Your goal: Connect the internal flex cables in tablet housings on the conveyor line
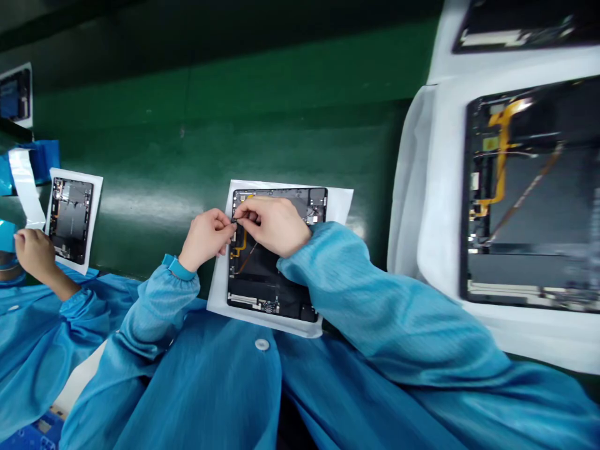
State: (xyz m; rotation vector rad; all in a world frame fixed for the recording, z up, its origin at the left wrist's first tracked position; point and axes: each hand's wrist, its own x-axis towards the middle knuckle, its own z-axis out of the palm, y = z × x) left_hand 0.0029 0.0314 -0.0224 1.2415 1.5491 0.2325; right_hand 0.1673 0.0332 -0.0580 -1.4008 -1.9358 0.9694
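Note:
An opened tablet housing [276,275] lies in front of me on a white sheet [218,294], its inside facing up. An orange flex cable [241,247] runs along its left part. My left hand [209,236] is closed in a pinch at the left edge of the housing. Over the upper left part, my right hand [274,224] also pinches, its fingertips almost meeting those of the left. Whatever sits between the fingertips is too small to make out. My right hand and sleeve cover part of the housing.
On the right, a larger-looking tablet housing [529,219] rests on stacked white sheets [431,187], with another housing [525,25] above it. To the left, a co-worker's hand [40,256] is beside another tablet housing [70,219]. All lie on a green work surface [154,162].

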